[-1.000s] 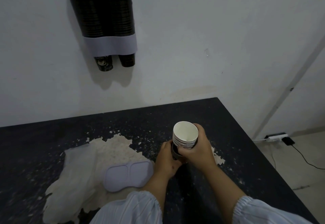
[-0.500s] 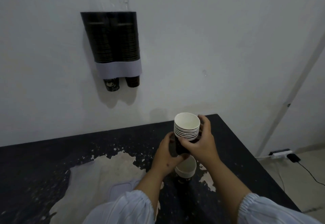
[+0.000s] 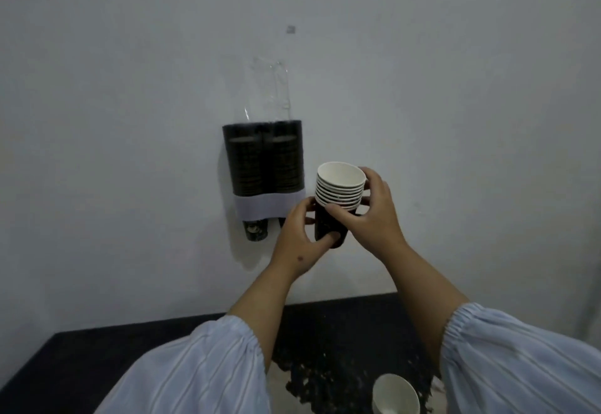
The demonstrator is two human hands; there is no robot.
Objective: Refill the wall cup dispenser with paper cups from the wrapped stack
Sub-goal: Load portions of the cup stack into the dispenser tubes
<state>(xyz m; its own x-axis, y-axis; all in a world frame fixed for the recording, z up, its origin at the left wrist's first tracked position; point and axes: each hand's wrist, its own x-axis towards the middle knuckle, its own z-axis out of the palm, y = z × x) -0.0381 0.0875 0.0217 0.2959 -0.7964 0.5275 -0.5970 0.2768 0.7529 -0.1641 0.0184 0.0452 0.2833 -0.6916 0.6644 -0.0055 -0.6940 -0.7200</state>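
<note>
A stack of several nested paper cups (image 3: 338, 195), dark outside and white inside, is held upright in the air in front of the wall. My left hand (image 3: 300, 238) grips its dark lower part and my right hand (image 3: 369, 215) wraps its white rims from the right. Just left of the stack hangs the wall cup dispenser (image 3: 265, 166), two clear tubes filled with dark cups behind a white band, with cup bottoms poking out below. The tubes' clear upper parts stand empty above the cups.
A dark table (image 3: 97, 355) with worn pale patches lies below against the white wall. One single paper cup (image 3: 395, 395) stands on it at the bottom right, between my sleeves.
Both hands have lifted the cup stack off the table up to the dispenser's height. A single cup stayed behind on the table. The view has tilted up toward the wall.
</note>
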